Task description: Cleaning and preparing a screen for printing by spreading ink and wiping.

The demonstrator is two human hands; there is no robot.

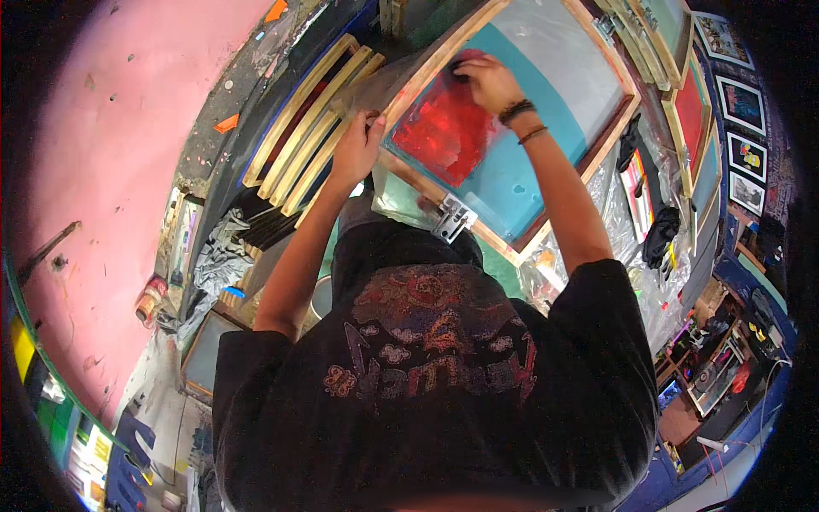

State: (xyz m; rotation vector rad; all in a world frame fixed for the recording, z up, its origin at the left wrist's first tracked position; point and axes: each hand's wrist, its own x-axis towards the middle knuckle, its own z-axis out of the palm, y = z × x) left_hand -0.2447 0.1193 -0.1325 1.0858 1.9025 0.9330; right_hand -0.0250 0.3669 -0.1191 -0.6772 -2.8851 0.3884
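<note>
A wood-edged printing screen (563,111) with teal and pale grey mesh is tilted up before me. Wet-looking red ink (448,128) covers a patch at its left side. My left hand (360,147) grips the screen's left wooden edge, thumb toward the mesh. Over the top of the red patch, my right hand (495,85) is closed around a dark reddish wad (466,61), which looks like a rag and touches the mesh. The fingers hide much of it. At the near edge of the screen, a metal hinge clamp (454,218) is fixed to the wood.
Several wooden frames (316,128) stand stacked on the left. More screens (689,111) and a plastic-covered surface (610,222) are on the right. Crumpled grey cloth (223,252) lies at left, beside a pink surface (128,171). Cluttered shelves (717,375) fill the lower right.
</note>
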